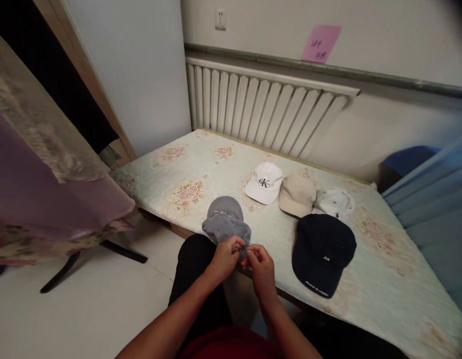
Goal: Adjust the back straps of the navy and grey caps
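Note:
A grey baseball cap (226, 222) lies at the near edge of the bed, its brim pointing away from me and its back strap toward me. My left hand (227, 257) pinches that strap from the left. From the right, the fingertips of my right hand (259, 264) close on the same strap, almost touching the left ones. The fingers hide the strap's fastening. Right of my hands rests a navy cap (324, 254) with a small white logo. Behind it are a white cap with black letters (264, 183), a beige cap (298, 193) and another white cap (333, 202).
The bed (193, 164) has a pale floral cover. A white radiator (260, 107) runs along the wall behind it. At left hang draped clothes (47, 149) over a chair with black legs (124, 251). A blue curtain (432, 199) borders the right side.

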Tool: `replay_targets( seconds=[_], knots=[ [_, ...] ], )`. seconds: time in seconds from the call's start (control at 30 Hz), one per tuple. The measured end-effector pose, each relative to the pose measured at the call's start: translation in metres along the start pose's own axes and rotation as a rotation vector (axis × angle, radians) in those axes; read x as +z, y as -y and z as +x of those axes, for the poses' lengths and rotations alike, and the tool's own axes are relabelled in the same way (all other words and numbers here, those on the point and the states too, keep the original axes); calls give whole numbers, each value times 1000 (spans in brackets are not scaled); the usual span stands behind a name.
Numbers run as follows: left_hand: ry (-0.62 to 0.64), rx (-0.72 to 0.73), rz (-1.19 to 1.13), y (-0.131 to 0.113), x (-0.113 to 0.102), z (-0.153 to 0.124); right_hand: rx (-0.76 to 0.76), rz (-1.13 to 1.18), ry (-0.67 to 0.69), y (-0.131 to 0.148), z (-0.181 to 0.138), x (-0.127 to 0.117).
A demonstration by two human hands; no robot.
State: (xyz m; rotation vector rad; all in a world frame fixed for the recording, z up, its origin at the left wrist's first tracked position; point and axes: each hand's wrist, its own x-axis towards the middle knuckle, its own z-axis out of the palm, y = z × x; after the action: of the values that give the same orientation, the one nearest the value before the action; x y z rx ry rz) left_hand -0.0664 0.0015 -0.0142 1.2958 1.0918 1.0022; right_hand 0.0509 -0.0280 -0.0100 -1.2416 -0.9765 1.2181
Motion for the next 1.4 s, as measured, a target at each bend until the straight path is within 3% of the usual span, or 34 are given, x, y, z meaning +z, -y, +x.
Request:
replay_targets(
  seconds=[0.23, 0.47, 0.67, 1.4],
  knots=[
    [-32, -31, -45, 6, 4, 1, 46, 9, -23, 0, 1, 1],
    [62, -65, -141, -9, 4, -6, 81, 30, -78, -2, 3, -1],
    [41, -60, -206, -6, 8, -4, 105, 17, -102, -5, 5, -1],
    [-32, 23, 10, -4, 6, -5, -13, -311, -92, 1, 6, -3]
  ],
)
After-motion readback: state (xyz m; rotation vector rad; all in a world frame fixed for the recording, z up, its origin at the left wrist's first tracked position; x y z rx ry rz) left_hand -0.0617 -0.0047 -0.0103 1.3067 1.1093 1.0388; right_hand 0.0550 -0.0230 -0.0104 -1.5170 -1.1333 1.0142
